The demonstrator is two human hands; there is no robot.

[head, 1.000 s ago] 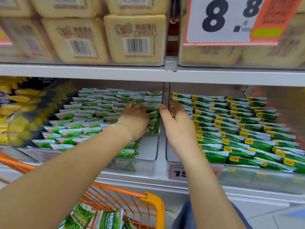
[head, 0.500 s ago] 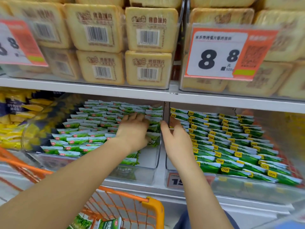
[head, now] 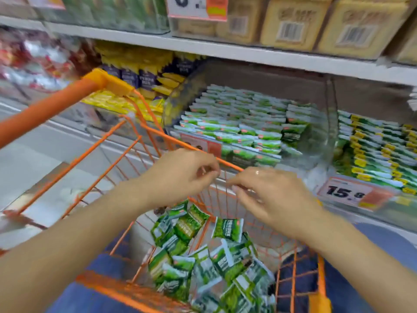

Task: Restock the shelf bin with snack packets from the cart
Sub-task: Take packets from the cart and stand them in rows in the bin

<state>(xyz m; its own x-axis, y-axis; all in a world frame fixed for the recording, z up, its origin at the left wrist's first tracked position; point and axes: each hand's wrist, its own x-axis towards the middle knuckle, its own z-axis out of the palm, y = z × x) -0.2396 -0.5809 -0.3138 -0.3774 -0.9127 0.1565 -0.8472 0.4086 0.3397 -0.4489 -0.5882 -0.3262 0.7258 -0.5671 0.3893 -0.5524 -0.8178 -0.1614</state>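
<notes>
Several green snack packets [head: 203, 251] lie loose in the orange wire cart [head: 67, 168] below me. Above the cart's far rim hover my left hand [head: 180, 175] and my right hand [head: 266, 195], side by side, fingers loosely curled, nothing held in either. Beyond them on the shelf stands the clear bin [head: 320, 132], filled with rows of green and white packets [head: 237, 118]; its front right corner holds fewer packets.
A second clear bin of green packets with yellow labels [head: 372, 150] stands to the right, above a 15.8 price tag [head: 347, 192]. Yellow and purple packs [head: 144, 77] sit left of the bin. Beige boxed goods [head: 291, 21] fill the shelf above.
Both hands have pulled back out of the shelf bin and come down over the cart. My view has swung down and left, so the cart's packets now show.
</notes>
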